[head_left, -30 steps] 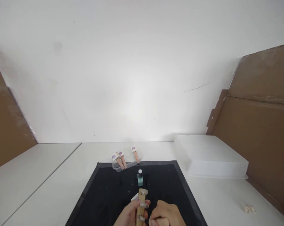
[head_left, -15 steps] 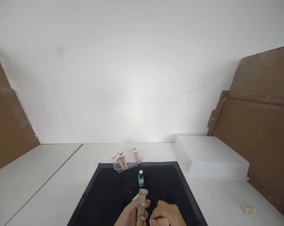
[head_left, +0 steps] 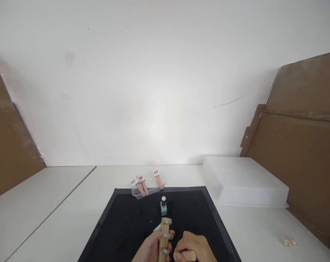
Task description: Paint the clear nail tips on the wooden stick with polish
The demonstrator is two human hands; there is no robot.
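My left hand [head_left: 151, 246] is wrapped round a wooden stick [head_left: 164, 233] at the bottom middle of the view. Several clear, nail-shaped tips [head_left: 167, 236] stick out from the stick's right side. Close by on the right, my right hand [head_left: 194, 247] is closed, fingers curled; what it may hold is hidden. Just beyond the stick stands a small teal bottle [head_left: 163, 208] with a dark neck and white top, looking like nail polish. A white piece with a printed label [head_left: 157, 228] shows partly behind my left hand.
A black mat [head_left: 126, 218] lies under my hands. At its far edge, a clear plastic tray [head_left: 151, 191] holds several pinkish sticks with white labelled ends. A white box [head_left: 247, 182] stands right, near cardboard [head_left: 298, 145]. Two small cream rings [head_left: 290, 242] lie on the table.
Almost nothing differs. Both hands, the stick and the bottle keep their places; the whole view has shifted very slightly.
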